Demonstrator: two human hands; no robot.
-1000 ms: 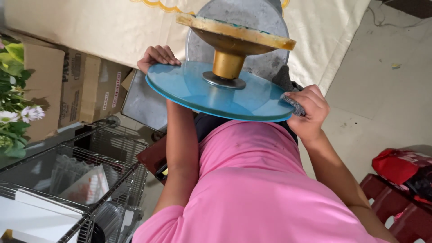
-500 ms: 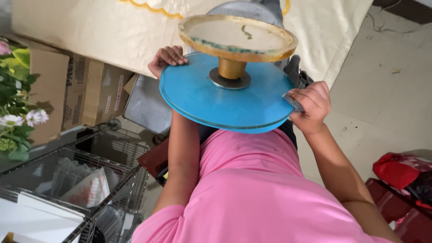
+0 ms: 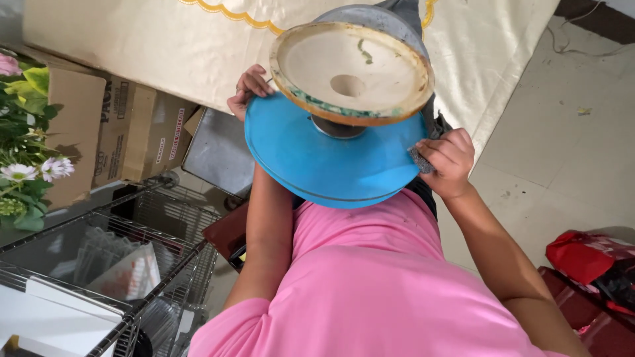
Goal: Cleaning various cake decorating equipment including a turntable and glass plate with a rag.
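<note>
Head view: tiled floor (image 3: 529,158) and cream cloth (image 3: 132,46) lie below. Left hand (image 3: 248,89) grips the blue stand (image 3: 317,158) at its far rim; right hand (image 3: 446,162) is clenched on a grey scouring pad (image 3: 419,160) against the stand's right edge, above the pink shirt (image 3: 370,284).

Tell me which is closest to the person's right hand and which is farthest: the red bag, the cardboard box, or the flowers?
Measured from the right hand, in the head view:
1. Red bag, on the floor at the lower right, nearest.
2. Cardboard box, across on the left, beyond the blue plate.
3. Flowers, at the far left edge, farthest.
</note>
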